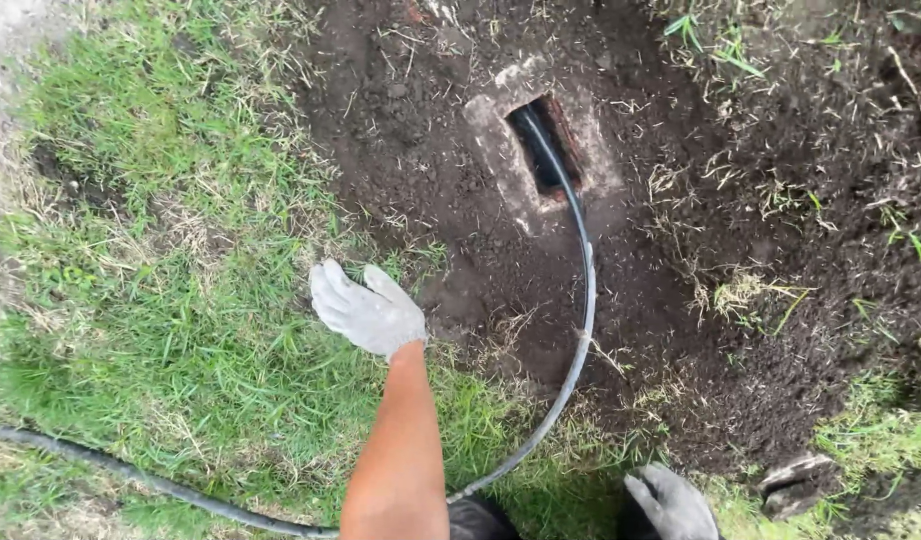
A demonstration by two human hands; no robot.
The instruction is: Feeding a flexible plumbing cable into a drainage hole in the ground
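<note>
A: Entry, ground first. What is the largest feature?

B: A patch of dug soil (741, 300), dark and loose, bordered on one side by grass (161, 280). Turf is already cleared around the centre.

A: And in the centre?

B: A pale concrete frame (501, 150) with a rectangular opening (546, 150), fully uncovered. No lid on it in view.

A: The hose?

B: A black hose (584, 300) runs from the grass at the lower left, curves up past the person, and its far end goes down into the opening. How deep it reaches cannot be told; the inside is dark.

A: Hands?

B: Both gloved in grey-white. The left hand (366, 310) is spread wide over the grass edge, fingers extended, holding nothing and apart from the hose. The right hand (671, 505) sits at the bottom edge, near the hose but not on it; fingers look loosely curled, nothing visibly held, though part is cut off by the frame.

A: Judgement on progress?

B: Digging and exposing look done, hose is inserted. Feeding or working the hose appears to remain; neither hand grips it now.
</note>
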